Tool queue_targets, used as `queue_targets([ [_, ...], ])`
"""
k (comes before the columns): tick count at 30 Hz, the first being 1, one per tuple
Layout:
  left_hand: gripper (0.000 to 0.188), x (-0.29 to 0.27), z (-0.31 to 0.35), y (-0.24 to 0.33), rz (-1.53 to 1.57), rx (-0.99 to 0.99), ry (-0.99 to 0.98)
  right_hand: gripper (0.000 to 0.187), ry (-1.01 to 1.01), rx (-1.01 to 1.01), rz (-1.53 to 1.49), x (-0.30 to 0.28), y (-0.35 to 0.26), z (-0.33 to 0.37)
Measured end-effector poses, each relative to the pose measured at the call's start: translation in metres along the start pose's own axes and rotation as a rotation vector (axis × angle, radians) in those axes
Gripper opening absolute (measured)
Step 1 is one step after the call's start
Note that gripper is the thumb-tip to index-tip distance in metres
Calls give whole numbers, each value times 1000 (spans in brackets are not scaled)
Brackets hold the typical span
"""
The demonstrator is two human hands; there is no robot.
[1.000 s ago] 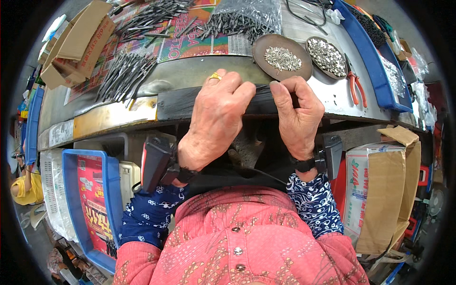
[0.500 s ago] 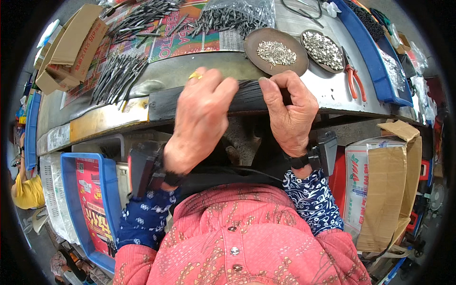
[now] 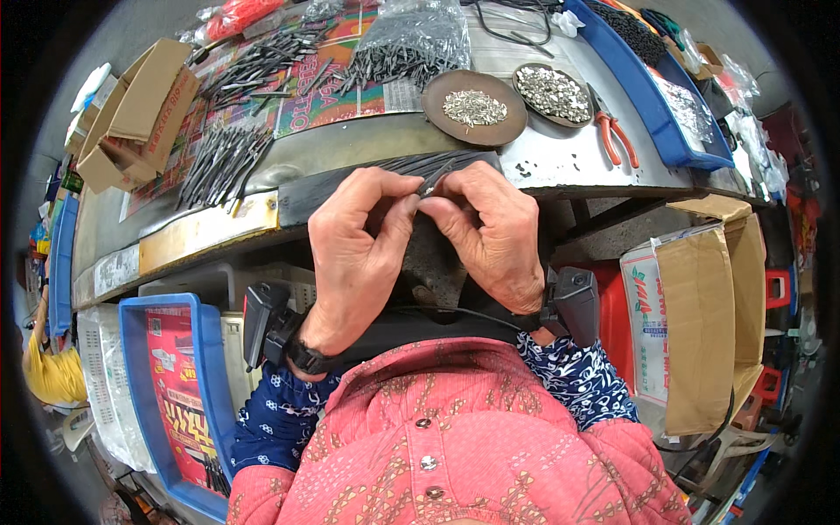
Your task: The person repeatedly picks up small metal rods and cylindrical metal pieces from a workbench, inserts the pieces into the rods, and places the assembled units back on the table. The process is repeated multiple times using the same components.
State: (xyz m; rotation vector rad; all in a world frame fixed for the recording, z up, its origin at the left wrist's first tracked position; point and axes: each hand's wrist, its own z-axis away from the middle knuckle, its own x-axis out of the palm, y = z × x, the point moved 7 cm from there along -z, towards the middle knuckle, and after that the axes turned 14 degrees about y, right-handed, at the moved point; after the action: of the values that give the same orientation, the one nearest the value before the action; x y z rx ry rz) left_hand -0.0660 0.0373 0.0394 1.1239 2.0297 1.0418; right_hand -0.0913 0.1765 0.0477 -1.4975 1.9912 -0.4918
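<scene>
My left hand (image 3: 354, 249) and my right hand (image 3: 494, 236) meet just over the table's near edge, thumbs and fingertips pinched together. Between them is a small dark piece (image 3: 426, 186), mostly covered by the fingers, so its kind is not clear. Under and behind the fingertips, thin black strands (image 3: 394, 164) lie along a dark strip at the edge. Farther back are a brown dish (image 3: 435, 112) of small silvery metal pieces and a smaller dish (image 3: 522, 68) of round metal pieces. Pliers with red handles (image 3: 617, 140) lie to the right.
Bundles of short black strips (image 3: 226, 164) lie at left, with more in a clear bag (image 3: 411, 44). An open cardboard box (image 3: 144, 118) stands far left. A blue tray (image 3: 634, 83) is on the right; another blue tray (image 3: 162, 302) and a carton (image 3: 700, 324) flank me below.
Both hands have come together, the right moving left and the left lowering slightly with its fingers now pinched. The whole view has shifted, so the table things appear farther left.
</scene>
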Motion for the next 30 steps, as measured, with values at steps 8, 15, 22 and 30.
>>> queue_targets([
  [8, 16, -2, 10, 6, 213, -221, -57, 15, 29, -56, -27, 2, -13, -3],
  [15, 15, 0, 15, 8, 355, -285, -48, 16, 95, -94, -10, -1, -21, -1],
  [22, 14, 0, 20, 9, 323, -206, 44, 19, 115, -74, 7, 1, -22, -2],
  [30, 13, -8, 17, 7, 258, -140, 89, 15, 80, 37, -70, 10, -19, -1],
])
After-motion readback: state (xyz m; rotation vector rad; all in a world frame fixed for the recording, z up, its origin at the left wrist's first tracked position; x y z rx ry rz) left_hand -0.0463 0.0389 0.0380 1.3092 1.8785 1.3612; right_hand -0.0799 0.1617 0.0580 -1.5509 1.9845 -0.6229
